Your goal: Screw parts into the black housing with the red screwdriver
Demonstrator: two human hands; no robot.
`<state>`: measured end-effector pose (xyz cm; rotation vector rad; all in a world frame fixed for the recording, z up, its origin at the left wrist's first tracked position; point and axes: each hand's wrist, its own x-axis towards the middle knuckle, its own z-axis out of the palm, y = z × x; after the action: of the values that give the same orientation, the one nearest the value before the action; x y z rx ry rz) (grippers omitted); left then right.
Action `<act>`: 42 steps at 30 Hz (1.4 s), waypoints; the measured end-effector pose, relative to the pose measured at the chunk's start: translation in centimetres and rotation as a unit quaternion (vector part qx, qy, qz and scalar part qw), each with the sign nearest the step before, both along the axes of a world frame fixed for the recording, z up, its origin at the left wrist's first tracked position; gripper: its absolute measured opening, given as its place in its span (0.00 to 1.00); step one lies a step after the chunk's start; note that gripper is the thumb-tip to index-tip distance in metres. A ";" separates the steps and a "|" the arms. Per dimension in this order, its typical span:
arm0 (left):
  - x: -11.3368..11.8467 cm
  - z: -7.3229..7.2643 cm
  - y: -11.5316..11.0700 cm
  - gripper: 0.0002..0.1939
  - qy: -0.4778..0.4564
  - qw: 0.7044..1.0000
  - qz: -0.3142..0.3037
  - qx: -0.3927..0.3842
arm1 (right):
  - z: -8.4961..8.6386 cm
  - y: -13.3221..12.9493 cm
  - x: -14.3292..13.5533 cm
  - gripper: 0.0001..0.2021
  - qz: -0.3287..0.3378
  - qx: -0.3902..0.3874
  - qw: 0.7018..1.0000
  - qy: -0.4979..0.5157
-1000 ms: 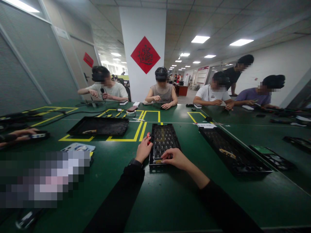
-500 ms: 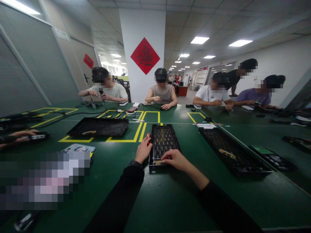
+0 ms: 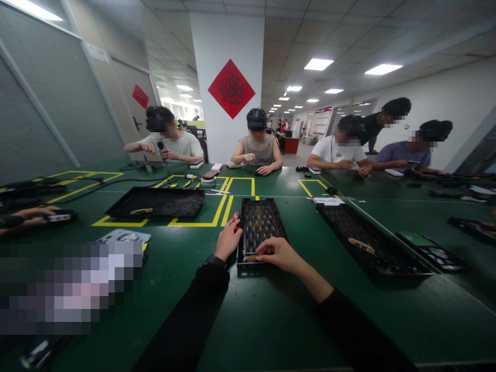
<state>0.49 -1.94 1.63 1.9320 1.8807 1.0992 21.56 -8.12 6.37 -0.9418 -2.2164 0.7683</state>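
Observation:
A long black tray (image 3: 265, 219) with rows of small metallic pieces lies lengthwise before me on the green table. At its left edge, my left hand (image 3: 228, 240) has its fingers curled round a red-and-black object (image 3: 236, 219), perhaps a tool handle. My right hand (image 3: 281, 253) reaches over the tray's near right corner, thumb and fingers pinched together. Those fingertips are at the right end of a small yellowish piece (image 3: 251, 258) in the tray's near end. The fingers partly cover that end.
Another black tray (image 3: 155, 202) lies left, and a longer one (image 3: 372, 243) right; each holds a yellowish piece. A green board (image 3: 420, 239) sits farther right. Cables (image 3: 96, 186) cross the left side. Several people sit opposite, and a co-worker's hand (image 3: 36, 213) reaches in from the left.
Both my hands stay at the same spots on the tray, with only a very slight shift of the right fingers. The camera view has moved a little.

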 end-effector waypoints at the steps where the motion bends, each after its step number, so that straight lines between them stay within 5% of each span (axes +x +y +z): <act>1: 0.0 0.0 0.0 0.21 0.001 1.000 0.001 -0.003 | 0.0 0.0 0.0 0.10 0.001 0.000 1.000 -0.002; 42: -0.2 -0.3 0.5 0.22 -0.006 1.000 -0.002 -0.005 | 0.1 -0.1 0.0 0.09 -0.005 0.020 1.000 -0.010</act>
<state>0.34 -1.45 1.36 1.9171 1.8725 1.0954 21.55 -8.23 6.49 -0.9446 -2.2343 0.7115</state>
